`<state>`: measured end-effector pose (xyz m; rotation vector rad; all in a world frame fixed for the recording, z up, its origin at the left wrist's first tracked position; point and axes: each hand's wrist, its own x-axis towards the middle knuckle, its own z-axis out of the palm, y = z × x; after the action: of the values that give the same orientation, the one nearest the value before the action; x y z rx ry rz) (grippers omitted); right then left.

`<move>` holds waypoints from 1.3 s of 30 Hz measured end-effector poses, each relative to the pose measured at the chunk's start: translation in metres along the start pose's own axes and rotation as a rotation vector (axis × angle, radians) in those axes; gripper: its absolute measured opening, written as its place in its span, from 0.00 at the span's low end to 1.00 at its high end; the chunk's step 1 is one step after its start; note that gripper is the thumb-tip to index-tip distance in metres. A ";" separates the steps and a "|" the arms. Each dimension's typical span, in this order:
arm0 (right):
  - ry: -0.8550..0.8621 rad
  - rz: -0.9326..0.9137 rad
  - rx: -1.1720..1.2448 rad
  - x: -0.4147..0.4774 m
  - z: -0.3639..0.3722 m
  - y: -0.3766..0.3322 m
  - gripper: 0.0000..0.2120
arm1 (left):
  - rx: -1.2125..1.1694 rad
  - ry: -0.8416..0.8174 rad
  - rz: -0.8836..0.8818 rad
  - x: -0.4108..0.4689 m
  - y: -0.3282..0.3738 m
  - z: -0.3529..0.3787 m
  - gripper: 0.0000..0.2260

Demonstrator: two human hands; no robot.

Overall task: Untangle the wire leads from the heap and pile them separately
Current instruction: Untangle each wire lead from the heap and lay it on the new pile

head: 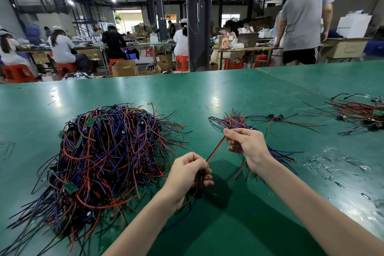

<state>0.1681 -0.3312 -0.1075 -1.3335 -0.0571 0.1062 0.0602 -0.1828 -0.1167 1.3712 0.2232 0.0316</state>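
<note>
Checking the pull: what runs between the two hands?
A red-and-black wire pair stretches from left hand to right hand, over bare green table; head view.

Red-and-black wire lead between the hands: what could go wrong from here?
1. The red-and-black wire lead is taut between the left hand and right hand; more pull may strain its ends.
2. Strands dangling under the left hand hang near the tangled heap of red, blue and black wires and could snag.
3. The small sorted pile of wires lies by the right hand; a careless drop may tangle it.
</note>
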 end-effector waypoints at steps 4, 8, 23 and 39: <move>0.016 0.033 0.074 0.001 -0.003 -0.003 0.05 | 0.005 -0.004 0.000 0.000 -0.002 0.000 0.07; 0.045 0.049 0.128 0.001 -0.002 -0.002 0.06 | 0.016 -0.012 0.002 0.001 -0.004 0.000 0.07; 0.115 -0.133 -0.018 0.007 -0.009 0.002 0.06 | 0.063 0.001 0.020 0.003 -0.005 -0.003 0.08; 0.073 -0.016 0.262 -0.001 -0.009 -0.013 0.06 | 0.064 -0.053 0.030 0.000 -0.004 -0.001 0.09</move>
<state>0.1686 -0.3425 -0.0968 -1.0742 0.0077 0.0494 0.0599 -0.1822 -0.1207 1.4369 0.1604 0.0130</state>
